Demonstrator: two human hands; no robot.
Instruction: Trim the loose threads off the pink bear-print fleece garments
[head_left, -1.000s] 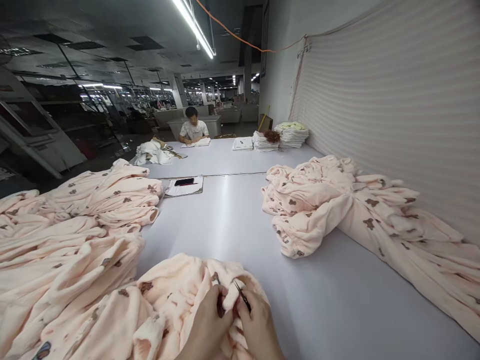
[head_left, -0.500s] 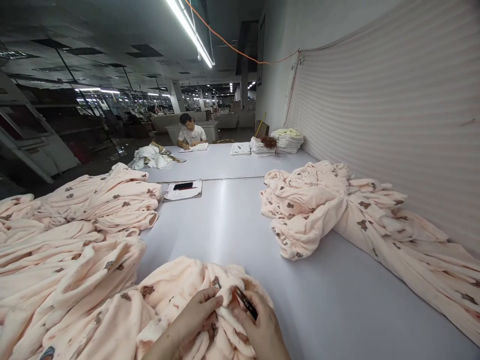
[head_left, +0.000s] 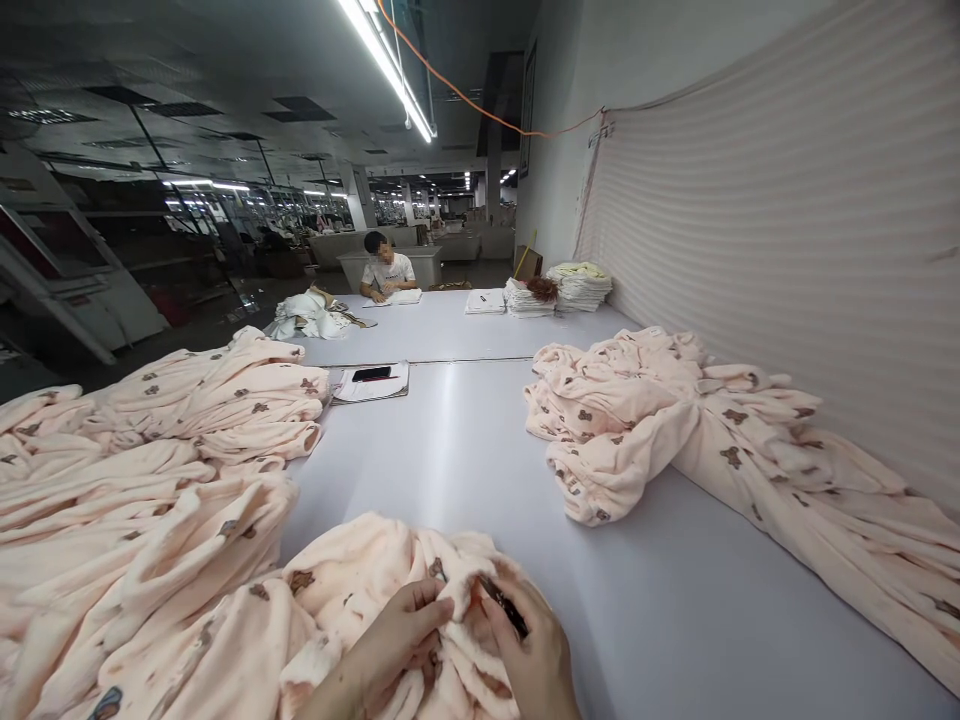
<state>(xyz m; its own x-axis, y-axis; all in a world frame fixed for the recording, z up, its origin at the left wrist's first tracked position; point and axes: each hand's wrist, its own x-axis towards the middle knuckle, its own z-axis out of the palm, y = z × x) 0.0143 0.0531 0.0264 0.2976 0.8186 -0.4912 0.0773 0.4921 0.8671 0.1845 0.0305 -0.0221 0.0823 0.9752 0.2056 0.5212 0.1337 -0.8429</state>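
Observation:
A bunched pale-pink plush garment (head_left: pixel 360 560) with small brown bear prints lies in front of me at the table's near edge. My left hand (head_left: pixel 409 630) pinches a fold of it between thumb and fingers. Close beside it on the right, my right hand (head_left: pixel 525 640) is closed around small black thread snips (head_left: pixel 507 607). The front end of the snips sits against the fold by my left fingertips, and the cloth and fingers partly hide it. Whether the blades are apart I cannot tell.
Similar pink garments (head_left: pixel 172 420) pile up on the left, and another heap (head_left: pixel 637 400) lies along the right wall. Papers (head_left: pixel 382 388) with a phone (head_left: pixel 372 374) rest mid-table. A person (head_left: pixel 386 270) sits at the far end, near white cloth (head_left: pixel 311 315) and folded stacks (head_left: pixel 579 288).
My right hand has turned slightly and moved a little to the right with the snips. My left hand keeps its pinch on the fold. The whole view has shifted slightly.

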